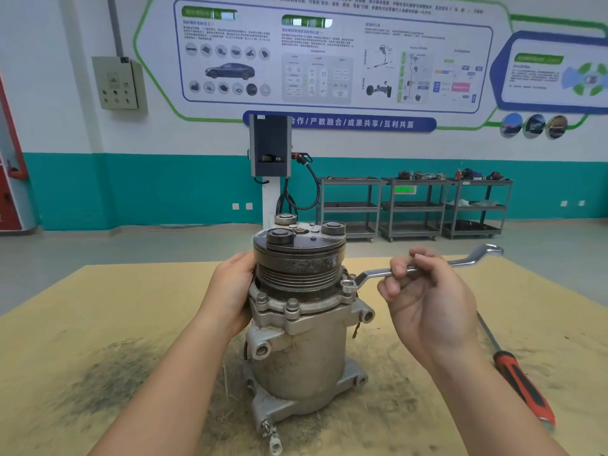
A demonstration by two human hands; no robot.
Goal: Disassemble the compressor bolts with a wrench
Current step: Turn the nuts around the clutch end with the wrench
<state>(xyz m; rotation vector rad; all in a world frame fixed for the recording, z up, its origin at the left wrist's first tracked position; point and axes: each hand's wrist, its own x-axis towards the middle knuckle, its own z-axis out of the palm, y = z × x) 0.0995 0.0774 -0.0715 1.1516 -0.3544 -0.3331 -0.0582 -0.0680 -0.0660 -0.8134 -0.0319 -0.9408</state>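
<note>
A dirty grey compressor stands upright on the wooden table, its dark pulley on top. Two hex bolts stick up from its front flange. My left hand grips the compressor's left side at the pulley. A silver ring wrench sits with its near ring over a bolt on the right flange, its handle running out to the right. My right hand holds the wrench handle, fingers curled over it, palm toward me.
A screwdriver with a red and black handle lies on the table at the right. Dark grit stains the tabletop at the left. Behind the table stand a charging post and several grey shelf carts along the wall.
</note>
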